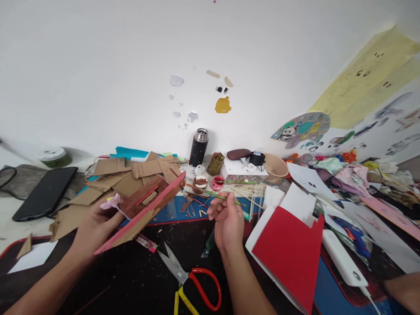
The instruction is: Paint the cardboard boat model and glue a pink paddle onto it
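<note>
- The card piece [141, 197] is held up at the left over the black mat [127, 280], clear of the clutter; it is tilted, presumably so that its brown face can be seen and reached.
- The brush [226, 197] is held level at the centre, with its brown tip toward the card piece, near the brown jar [200, 186]; paint on the tip seems to be kept off the mat this way.
- The 2 paint jars, brown and pink [217, 183], are placed side by side behind the right hand [229, 223], probably for easy reach; a 2nd brush [243, 182] is laid across the pink jar.
- The scissors [179, 272] are left on the mat between the 2 forearms, blades apart, touched by neither hand.
- By the left hand [98, 222], the card piece is gripped at its near left end, with the fingers closed around it and the rest left unsupported.
- A flower [112, 202] is seen beside these fingers; whether it is pinched there or fixed to the card piece cannot be told, as the contact is hidden.
- By the right hand, turned palm up, the brush is pinched between thumb and curled fingers, toward the rear of its handle; no gap is left around it.
</note>
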Available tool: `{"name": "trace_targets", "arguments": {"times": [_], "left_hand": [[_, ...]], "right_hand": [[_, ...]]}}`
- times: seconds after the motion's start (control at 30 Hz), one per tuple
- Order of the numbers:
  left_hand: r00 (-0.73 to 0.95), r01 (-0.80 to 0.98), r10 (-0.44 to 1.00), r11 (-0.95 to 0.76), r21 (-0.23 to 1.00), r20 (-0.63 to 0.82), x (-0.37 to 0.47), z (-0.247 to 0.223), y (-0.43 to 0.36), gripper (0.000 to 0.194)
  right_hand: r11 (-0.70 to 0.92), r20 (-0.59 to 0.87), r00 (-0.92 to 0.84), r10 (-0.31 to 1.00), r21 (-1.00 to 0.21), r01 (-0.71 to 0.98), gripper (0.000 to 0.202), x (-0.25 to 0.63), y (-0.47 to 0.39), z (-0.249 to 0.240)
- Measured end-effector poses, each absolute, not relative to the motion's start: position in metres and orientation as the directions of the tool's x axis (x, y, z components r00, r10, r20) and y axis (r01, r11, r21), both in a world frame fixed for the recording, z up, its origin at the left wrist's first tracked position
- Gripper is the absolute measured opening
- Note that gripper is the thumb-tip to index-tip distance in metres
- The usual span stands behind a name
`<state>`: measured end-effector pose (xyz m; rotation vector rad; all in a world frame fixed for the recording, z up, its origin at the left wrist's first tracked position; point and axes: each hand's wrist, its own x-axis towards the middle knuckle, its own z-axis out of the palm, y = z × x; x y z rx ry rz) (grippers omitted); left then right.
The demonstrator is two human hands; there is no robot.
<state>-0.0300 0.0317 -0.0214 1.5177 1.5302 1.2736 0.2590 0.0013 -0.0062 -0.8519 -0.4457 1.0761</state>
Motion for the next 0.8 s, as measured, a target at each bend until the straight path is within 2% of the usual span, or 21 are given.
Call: {"name": "trace_targets", "arguments": {"times": [0.13,0.53,0.8], "left_hand": [[-0.195,0.257,0.976,-0.049,0.965,0.101,-0.029,-0.019,0.031,0.057],[-0.183,0.272,0.97,-0.104,0.957,0.158,-0.029,-0.025,0.029,0.041],[-0.191,0.295,0.967,-0.109,0.949,0.171,-0.026,-0.018,0.029,0.036]], "right_hand": [[0.226,-0.068,0.439,0.896,-0.782,-0.581,0.05,0.259,0.0,-0.005],[0.165,0.009,0.275,0.961,-0.818,-0.55,0.046,0.242,-0.013,-0.007],[0.169,0.013,0.274,0.962,-0.815,-0.554,0.045,0.241,-0.014,-0.007]]}}
